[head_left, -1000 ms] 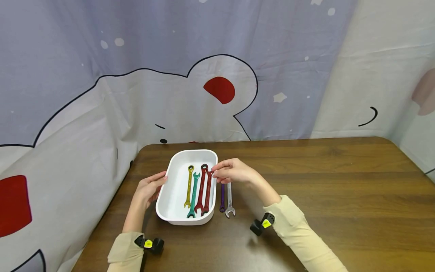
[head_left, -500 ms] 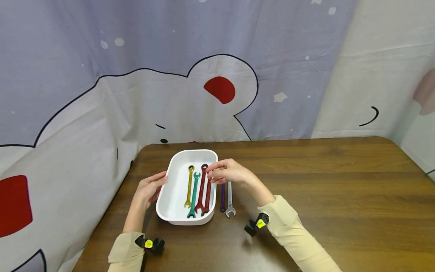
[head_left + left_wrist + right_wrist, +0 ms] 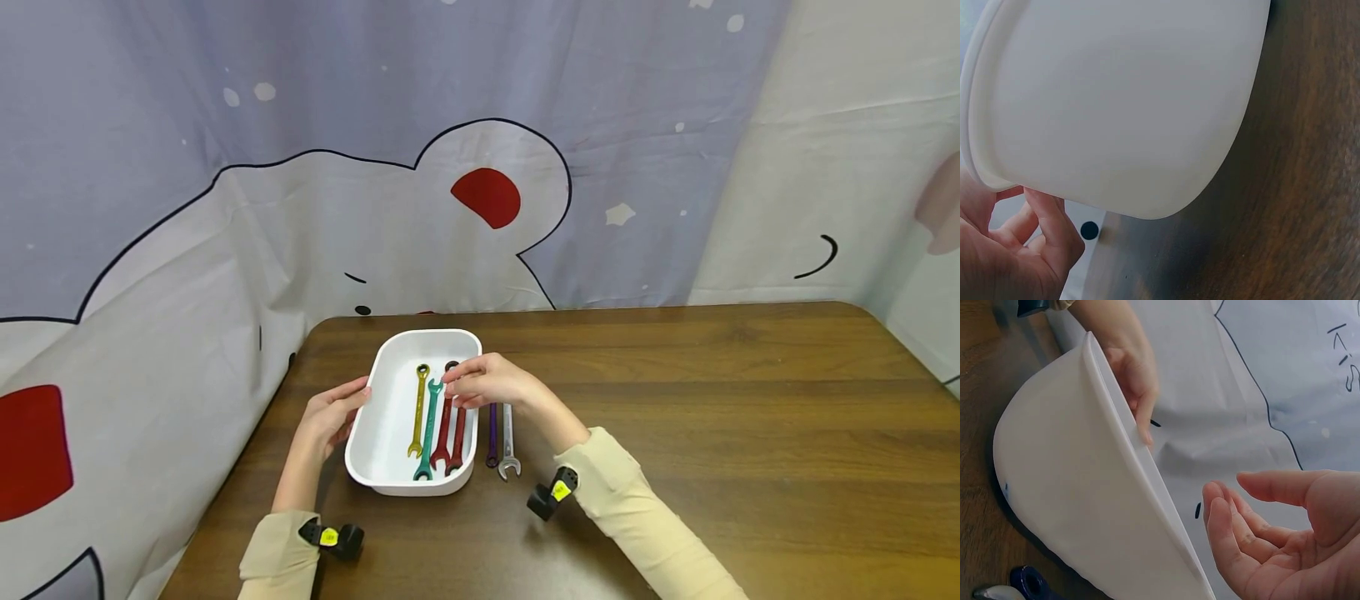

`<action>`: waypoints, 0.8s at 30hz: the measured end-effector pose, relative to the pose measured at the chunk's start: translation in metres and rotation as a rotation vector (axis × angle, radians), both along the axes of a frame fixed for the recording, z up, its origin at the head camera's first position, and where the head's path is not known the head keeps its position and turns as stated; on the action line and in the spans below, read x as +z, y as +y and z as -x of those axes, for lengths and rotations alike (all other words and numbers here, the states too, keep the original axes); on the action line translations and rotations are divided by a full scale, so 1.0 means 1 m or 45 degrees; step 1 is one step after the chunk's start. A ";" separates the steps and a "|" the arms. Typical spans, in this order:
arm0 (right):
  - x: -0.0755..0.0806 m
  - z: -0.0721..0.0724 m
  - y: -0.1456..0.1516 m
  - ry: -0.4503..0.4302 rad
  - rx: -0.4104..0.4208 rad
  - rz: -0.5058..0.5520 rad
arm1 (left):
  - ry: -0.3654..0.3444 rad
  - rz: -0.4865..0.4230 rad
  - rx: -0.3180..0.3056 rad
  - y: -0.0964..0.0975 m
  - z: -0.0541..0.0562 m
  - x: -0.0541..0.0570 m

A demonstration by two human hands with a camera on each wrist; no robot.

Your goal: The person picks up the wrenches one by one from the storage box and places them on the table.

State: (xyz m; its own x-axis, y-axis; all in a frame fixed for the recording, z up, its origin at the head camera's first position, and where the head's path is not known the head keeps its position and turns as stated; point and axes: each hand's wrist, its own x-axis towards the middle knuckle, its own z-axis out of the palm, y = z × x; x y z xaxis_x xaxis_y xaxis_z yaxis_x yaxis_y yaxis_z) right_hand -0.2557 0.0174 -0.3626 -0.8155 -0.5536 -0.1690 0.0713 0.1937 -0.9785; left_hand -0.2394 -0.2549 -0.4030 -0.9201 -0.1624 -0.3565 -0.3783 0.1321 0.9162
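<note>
A white plastic tray [image 3: 384, 427] stands on the table, with a yellow wrench [image 3: 418, 412], a green wrench [image 3: 430, 427] and two red wrenches [image 3: 444, 427] lying in it. My left hand [image 3: 327, 419] grips the tray's left rim, thumb on the edge and fingers outside below it. Over the tray's right side hovers my right hand [image 3: 489, 382], hiding the upper ends of the red wrenches. In the right wrist view, thumb and fingers of the right hand [image 3: 1272, 537] are apart with nothing between them.
Against the tray's right side, a purple wrench [image 3: 492, 437] and a silver wrench [image 3: 508, 442] lie on the brown wooden table [image 3: 712, 417]; their upper ends are hidden. A printed curtain [image 3: 337, 233] hangs behind the table.
My right hand has moved left from the tray's right rim to over the red wrenches. The left hand, tray and wrenches have stayed in place.
</note>
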 end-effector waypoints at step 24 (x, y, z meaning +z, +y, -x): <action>-0.001 0.006 -0.023 0.017 0.065 -0.155 | -0.006 -0.011 -0.004 0.000 0.000 0.001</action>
